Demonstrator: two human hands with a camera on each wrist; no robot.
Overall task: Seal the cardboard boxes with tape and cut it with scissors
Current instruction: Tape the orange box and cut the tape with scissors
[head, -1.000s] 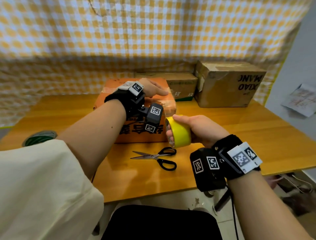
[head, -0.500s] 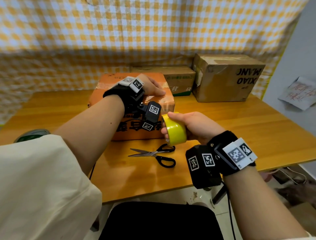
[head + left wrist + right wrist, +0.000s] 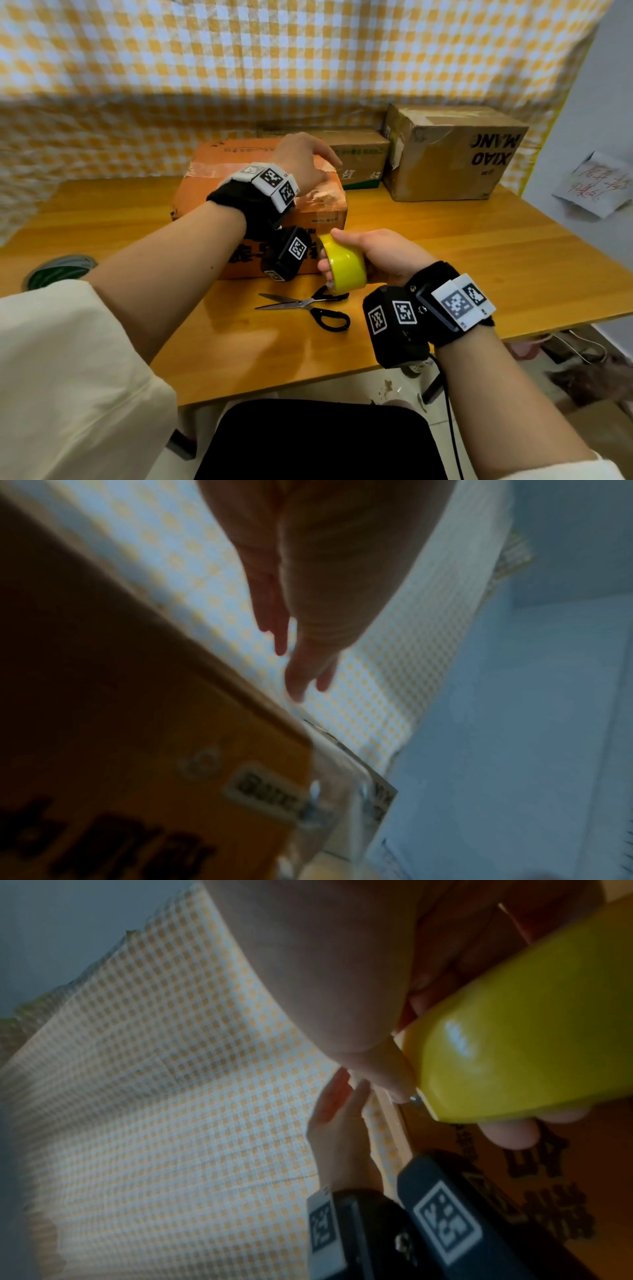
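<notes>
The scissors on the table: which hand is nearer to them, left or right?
Right. The right hand grips the yellow tape roll just above the scissors. The left hand is farther back, over the orange box.

Glossy honey-coloured wooden table (image 3: 479, 260), near edge running across lower frame. Orange printed cardboard box (image 3: 209, 192) at centre, clear tape across top. Low brown cardboard box with green band (image 3: 363, 161) behind it, toward back edge; taller brown cardboard box with black lettering (image 3: 455, 161) just beside it at right. Black-handled steel scissors (image 3: 308, 305) flat in front of orange box, blades pointing left. Green tape roll (image 3: 58, 270) near left edge, well apart from boxes.
</notes>
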